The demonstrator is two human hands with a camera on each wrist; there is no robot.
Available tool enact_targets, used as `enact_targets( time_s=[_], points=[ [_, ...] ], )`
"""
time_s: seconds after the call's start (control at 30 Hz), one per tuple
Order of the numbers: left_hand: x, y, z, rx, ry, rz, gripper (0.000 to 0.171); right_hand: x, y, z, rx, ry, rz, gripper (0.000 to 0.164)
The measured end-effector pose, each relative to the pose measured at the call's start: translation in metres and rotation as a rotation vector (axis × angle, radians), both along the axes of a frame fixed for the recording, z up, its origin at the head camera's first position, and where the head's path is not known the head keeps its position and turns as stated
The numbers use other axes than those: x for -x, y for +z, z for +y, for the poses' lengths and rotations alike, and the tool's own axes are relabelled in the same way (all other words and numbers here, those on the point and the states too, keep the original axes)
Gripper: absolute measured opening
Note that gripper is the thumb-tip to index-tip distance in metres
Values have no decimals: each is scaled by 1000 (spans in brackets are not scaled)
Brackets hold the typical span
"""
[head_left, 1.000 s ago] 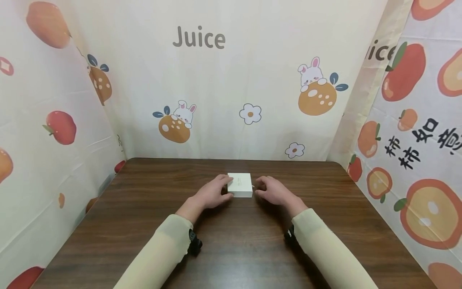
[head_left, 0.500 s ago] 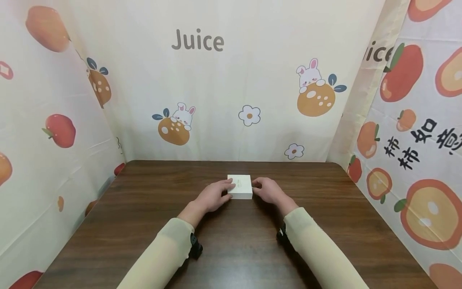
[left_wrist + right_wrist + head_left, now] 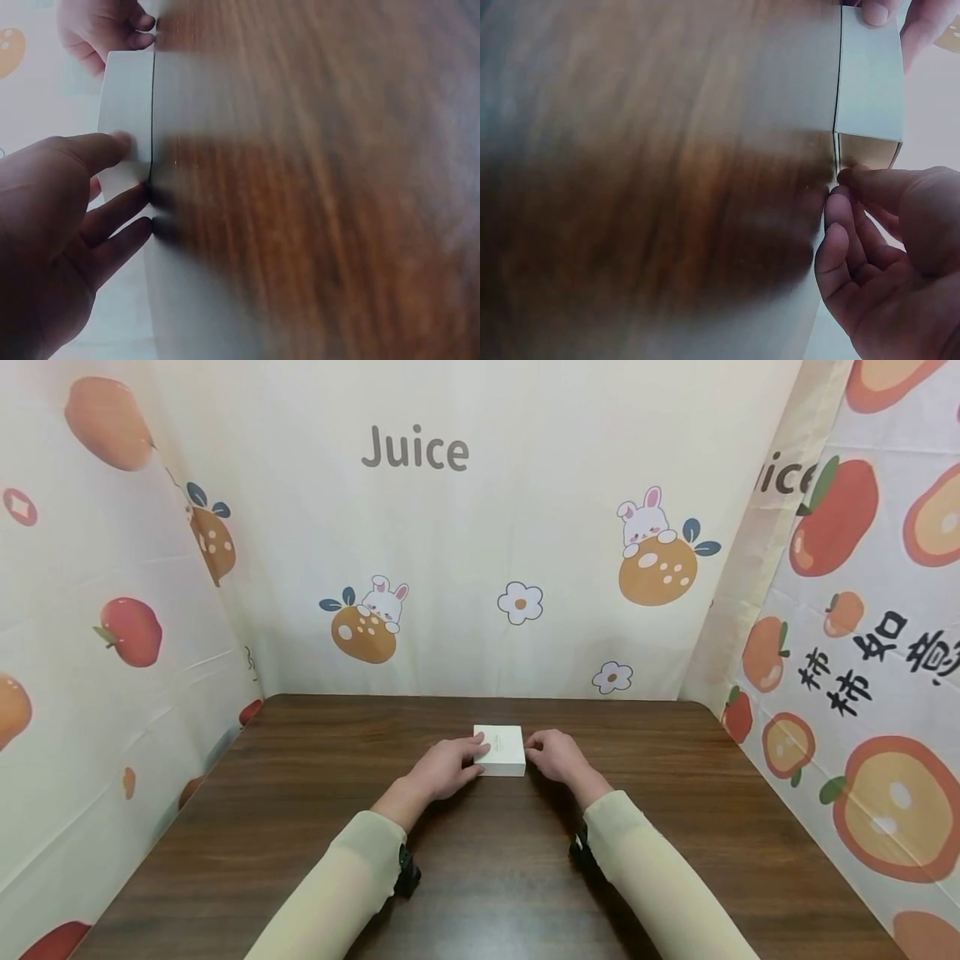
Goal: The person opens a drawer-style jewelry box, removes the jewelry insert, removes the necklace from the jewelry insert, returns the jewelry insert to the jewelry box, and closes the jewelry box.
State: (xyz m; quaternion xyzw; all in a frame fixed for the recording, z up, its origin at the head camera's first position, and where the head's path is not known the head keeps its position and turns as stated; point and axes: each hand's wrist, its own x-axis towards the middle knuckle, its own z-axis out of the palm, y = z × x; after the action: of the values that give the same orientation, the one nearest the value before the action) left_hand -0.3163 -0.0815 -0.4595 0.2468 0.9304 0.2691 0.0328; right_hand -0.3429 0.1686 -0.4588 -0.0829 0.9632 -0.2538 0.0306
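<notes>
Box (image 3: 498, 752), white, low and flat on the counter (image 3: 480, 860), toward its far edge, between the two hands. Seen from the head, it lies just left of the right hand (image 3: 558, 756) and right of the left hand (image 3: 442, 767), so the line between hands runs crosswise through it. Long axis uncertain: top foreshortened and partly covered; near face wider than tall. Left hand the surer contact: thumb against near face, fingers over the left part of the top, holding it; in the left wrist view two further fingers reach down beside the left end, tips at the counter. Right hand at the right end, thumb and forefinger close together, tips low against that end or just beside it, remaining fingers bent. Cannot tell whether they pinch anything. Same end looks tan in the right wrist view; opening or shadowed face, unclear. Writing: faint small print on the lid, too small to read. Back cloth (image 3: 450, 527) reads "Juice" in grey; "ice" shows, cut short, near the right corner. Right cloth (image 3: 862, 568) carries black brush characters, 柿柿如意. No brand legible.
</notes>
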Motion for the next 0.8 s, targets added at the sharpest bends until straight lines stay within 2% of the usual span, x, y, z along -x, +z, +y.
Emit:
enact_targets(
  time_s=[0.23,0.8],
  points=[
    [0,2,0,-5,19,-38,51,-1,2,-2,-26,-12,-15,14],
    [-2,4,2,-7,30,-41,51,-1,7,-3,-101,-5,-30,17]
  ],
)
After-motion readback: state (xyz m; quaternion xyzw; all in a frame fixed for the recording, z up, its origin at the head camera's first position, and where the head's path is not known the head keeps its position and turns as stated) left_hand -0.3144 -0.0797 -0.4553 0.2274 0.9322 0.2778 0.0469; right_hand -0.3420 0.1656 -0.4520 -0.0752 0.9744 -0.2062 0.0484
